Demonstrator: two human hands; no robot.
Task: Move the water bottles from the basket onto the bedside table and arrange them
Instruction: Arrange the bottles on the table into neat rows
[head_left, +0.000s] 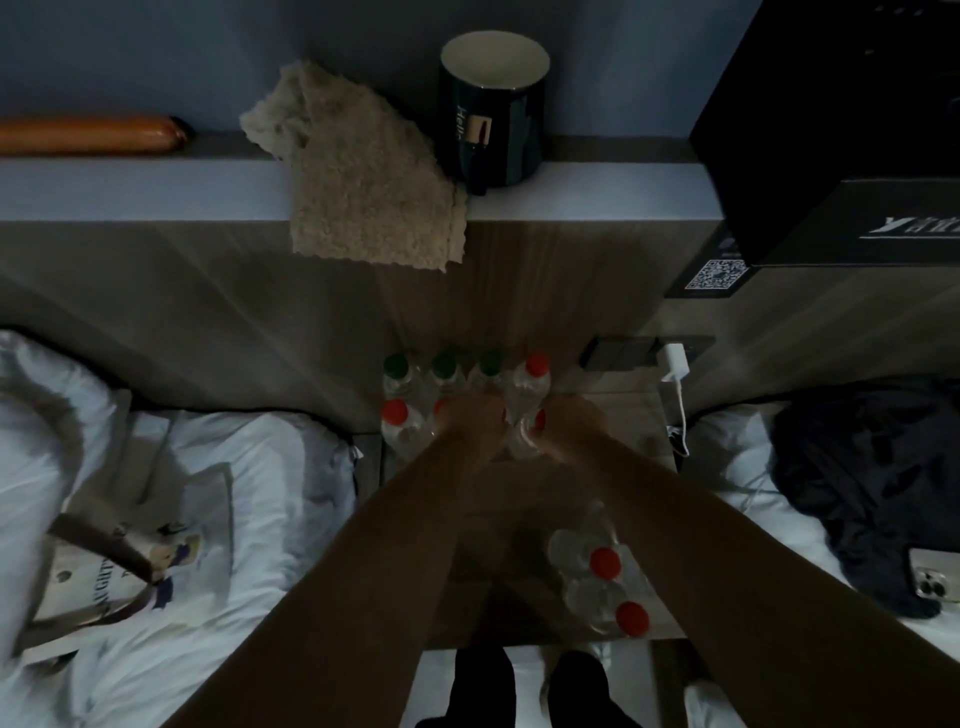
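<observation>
Near: 2 red-cap bottles (605, 564) wait low, in the basket I think. Farther, on the bedside table (644, 415), left hand (470, 415) & right hand (569, 418) wrap fingers round front-row bottles (524, 426), lining up rows. Next: fetch those 2, slot them beside.

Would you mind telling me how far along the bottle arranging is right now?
Done: green-capped bottles line the bedside table at the back. In hand: left hand and right hand are setting red-capped bottles there. Left: two bottles in the basket.
</observation>
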